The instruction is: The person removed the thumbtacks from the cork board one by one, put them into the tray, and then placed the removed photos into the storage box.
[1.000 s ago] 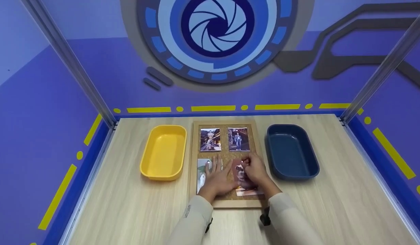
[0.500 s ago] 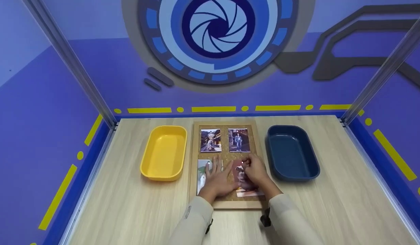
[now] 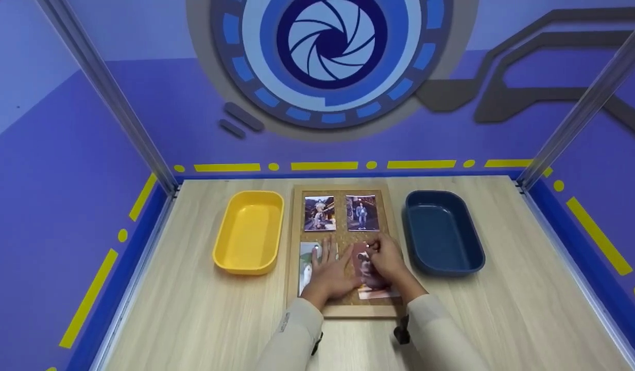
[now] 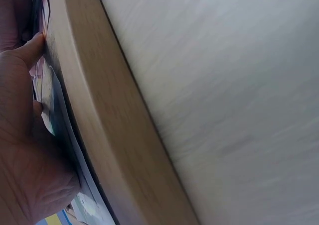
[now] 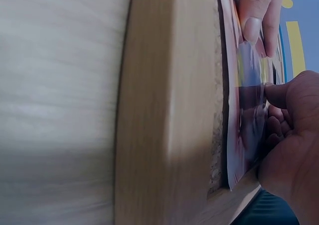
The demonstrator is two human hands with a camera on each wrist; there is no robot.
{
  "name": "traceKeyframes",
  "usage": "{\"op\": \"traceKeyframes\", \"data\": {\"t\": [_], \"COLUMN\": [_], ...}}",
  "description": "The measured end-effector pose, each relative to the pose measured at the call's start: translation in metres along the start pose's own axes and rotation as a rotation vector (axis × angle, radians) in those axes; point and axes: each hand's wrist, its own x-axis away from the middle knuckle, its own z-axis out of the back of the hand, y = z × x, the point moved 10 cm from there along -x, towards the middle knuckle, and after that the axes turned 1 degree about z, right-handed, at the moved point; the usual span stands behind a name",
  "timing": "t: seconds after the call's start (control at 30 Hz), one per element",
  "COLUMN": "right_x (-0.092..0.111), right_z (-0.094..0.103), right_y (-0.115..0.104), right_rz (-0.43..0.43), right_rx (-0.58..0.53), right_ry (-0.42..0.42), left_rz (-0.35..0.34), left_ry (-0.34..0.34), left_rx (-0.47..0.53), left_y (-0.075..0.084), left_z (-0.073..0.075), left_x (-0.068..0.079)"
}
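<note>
A wood-framed cork board (image 3: 340,219) lies on the table under both hands. My left hand (image 3: 327,277) rests spread across its lower half, partly covering a white-and-green photo (image 3: 305,268); its thumb reaches the edge of a reddish animal photo (image 3: 359,253). Fingers of my right hand (image 3: 389,262) are curled at that photo's top, pinching a small shiny push pin (image 3: 367,246). In the right wrist view the glossy photo (image 5: 249,95) bows above the cork, with left fingers (image 5: 256,16) touching its side. A similar pin (image 3: 316,248) shows on the left photo.
Two more photos, one of a figure in robes (image 3: 320,214) and one of a standing person (image 3: 362,213), are on the board's upper half. A yellow tray (image 3: 249,268) stands to the left, a dark blue tray (image 3: 448,269) to the right. Purple walls enclose the table.
Both hands keep their places on the board, the right fingers staying at the top of the animal photo. Only the head view shifts slightly.
</note>
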Motion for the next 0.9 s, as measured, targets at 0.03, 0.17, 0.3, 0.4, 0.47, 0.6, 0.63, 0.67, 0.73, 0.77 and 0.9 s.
{"op": "traceKeyframes", "data": {"t": [0.03, 0.17, 0.3, 0.4, 0.47, 0.6, 0.63, 0.67, 0.73, 0.77, 0.9], "right_x": [0.0005, 0.0021, 0.0023, 0.0021, 0.0023, 0.0036, 0.0037, 0.0038, 0.0038, 0.0037, 0.0036], "right_z": [0.0003, 0.0018, 0.0034, 0.0041, 0.004, 0.0038, 0.0039, 0.0039, 0.0041, 0.004, 0.0035], "right_y": [0.0008, 0.0013, 0.0002, 0.0013, 0.0019, 0.002, 0.002, 0.002, 0.0013, 0.0005, -0.002], "right_rz": [-0.002, 0.006, 0.027, 0.024, 0.018, 0.01, 0.007, 0.004, 0.003, 0.006, 0.015], "right_rx": [-0.006, -0.009, 0.009, 0.024, 0.031, 0.037, 0.039, 0.041, 0.045, 0.046, 0.051], "right_ry": [0.003, 0.013, 0.023, 0.027, 0.024, 0.018, 0.017, 0.015, 0.013, 0.01, -0.001], "left_rz": [0.0, 0.004, 0.005, 0.003, 0.002, 0.003, 0.001, -0.001, -0.002, -0.002, -0.004], "left_ry": [0.0, -0.006, -0.013, -0.014, -0.013, -0.017, -0.015, -0.013, -0.009, -0.007, 0.002], "left_rx": [0.001, -0.015, -0.012, 0.003, 0.005, 0.001, 0.001, 0.003, 0.004, 0.005, 0.007], "left_y": [0.0, -0.0003, 0.0014, 0.0026, 0.0028, 0.0013, 0.0011, 0.0009, 0.0004, 0.0, -0.0002], "left_z": [-0.001, -0.0037, -0.002, -0.0012, -0.0016, -0.0048, -0.0048, -0.0048, -0.0042, -0.0038, -0.002], "left_x": [0.0001, 0.0001, 0.0008, 0.001, 0.0014, 0.0014, 0.0015, 0.0015, 0.0014, 0.0013, 0.0018]}}
